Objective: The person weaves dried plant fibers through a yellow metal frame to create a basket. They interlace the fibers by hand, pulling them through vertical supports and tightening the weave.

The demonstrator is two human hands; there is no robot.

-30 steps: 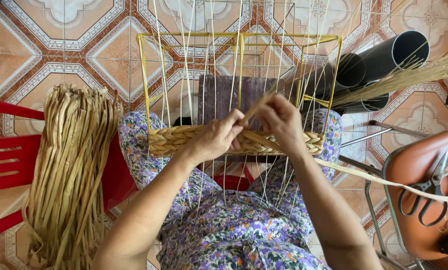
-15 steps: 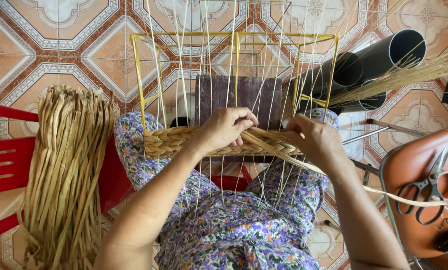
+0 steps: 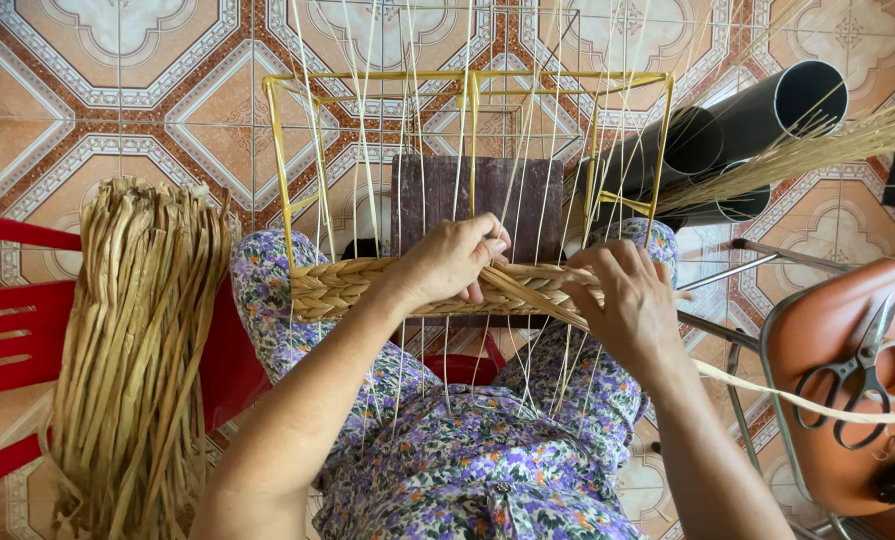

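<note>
Daylight is falling evenly over a floor of glazed terracotta, cream and grey patterned tiles. A red plastic slatted chair is standing at the left edge. At the right, an orange moulded chair seat on a grey metal frame is sitting, and dark grey plastic pipes are lying on the tiles beyond it.

On my left I see a thick bundle of dried straw strands draped over a red plastic chair. To the right, dark pipes lie on the patterned tile floor, with loose thin reeds across them. A pair of scissors rests on an orange chair seat beside me.
</note>
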